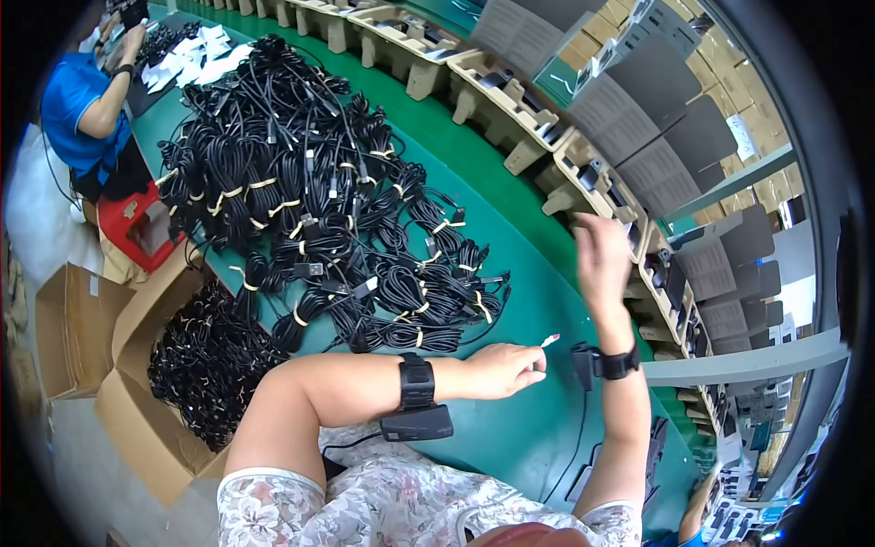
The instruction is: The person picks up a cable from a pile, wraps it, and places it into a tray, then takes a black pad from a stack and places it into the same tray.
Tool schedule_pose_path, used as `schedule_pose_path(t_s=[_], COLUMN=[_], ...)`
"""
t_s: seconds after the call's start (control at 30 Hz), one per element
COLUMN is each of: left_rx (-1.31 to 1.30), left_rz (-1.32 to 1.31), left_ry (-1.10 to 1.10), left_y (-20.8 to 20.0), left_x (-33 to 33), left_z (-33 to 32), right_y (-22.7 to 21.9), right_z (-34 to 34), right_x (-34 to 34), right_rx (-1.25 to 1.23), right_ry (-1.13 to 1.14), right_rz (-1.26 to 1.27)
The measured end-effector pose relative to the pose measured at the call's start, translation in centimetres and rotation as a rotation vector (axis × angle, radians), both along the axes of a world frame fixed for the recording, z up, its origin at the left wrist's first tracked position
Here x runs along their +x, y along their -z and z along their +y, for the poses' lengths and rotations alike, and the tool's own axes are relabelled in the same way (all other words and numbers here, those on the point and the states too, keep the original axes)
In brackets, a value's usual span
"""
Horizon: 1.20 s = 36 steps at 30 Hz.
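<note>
Far left: a person in a blue shirt (75, 108) sits at the far end of the long green counter (510, 246), with small white paper pieces (196, 55) lying near them.
Boxes on the floor: an open brown cardboard box (137, 410) stands left of the counter, full of black cable bundles (205, 365). A red plastic crate (137, 228) sits behind it.
Big pile: a heap of black coiled cables with yellow ties (310, 201) covers the counter. It lies just beyond the left hand, up and to the left of it.
Left hand (506, 369): it reaches over the bare green counter. The fingers are pinched nearly closed on a small white strip with a red tip (550, 340), which sticks up past the fingertips. A black wrist band with a small black box (417, 401) sits on this arm.
Right hand (602, 260): it is lifted up above the counter and looks blurry. The fingers are curled a little, and I cannot tell if it holds anything. A black wrist band (620, 363) is on this arm too.
Between hands and pile: the nearest cable coils lie close to the left hand, apart from it.
Right side: a row of tan moulded pulp trays with black parts inside (510, 100) runs along the far edge of the counter, right behind the right hand. Grey flat cardboard sheets (656, 109) stand past the trays.
</note>
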<state>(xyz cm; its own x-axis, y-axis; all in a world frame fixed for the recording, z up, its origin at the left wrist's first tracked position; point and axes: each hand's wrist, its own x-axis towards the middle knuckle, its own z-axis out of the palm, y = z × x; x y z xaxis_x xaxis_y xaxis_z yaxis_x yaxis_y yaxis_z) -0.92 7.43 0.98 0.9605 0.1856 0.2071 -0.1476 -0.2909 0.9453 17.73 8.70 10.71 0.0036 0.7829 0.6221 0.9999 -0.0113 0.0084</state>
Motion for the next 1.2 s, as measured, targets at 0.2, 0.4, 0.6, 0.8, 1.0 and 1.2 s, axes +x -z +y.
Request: schedule_pose_path(t_s=[0.2, 0.4, 0.6, 0.8, 1.0, 1.2], left_rx=[0.054, 0.095, 0.157, 0.133, 0.388, 0.500], left_rz=[-0.011, 0.000, -0.070, -0.358, -0.493, -0.355], left_ry=[0.128, 0.180, 0.234, -0.044, -0.920, -0.478], left_y=[0.2, 0.0, -0.1, -1.4, -6.2, -4.7], left_x=[-0.5, -1.6, -2.0, -1.8, -1.5, -1.3], left_z=[0.1, 0.0, 0.3, 0.3, 2.7, 3.7], right_y=[1.8, 3.1, 1.3, 0.6, 0.2, -2.4], right_z=[7.6, 9.1, 4.8, -1.4, -7.7, -10.2], right_x=[-10.2, -12.5, -10.2, -7.4, -6.7, -7.7], right_rx=[-0.297, -0.665, -0.419, -0.303, -0.258, 0.081], right_ry=[-0.362, -0.187, -0.240, -0.134, -0.038, -0.107], right_rz=[0.076, 0.146, 0.862, 1.283, 1.123, 1.362])
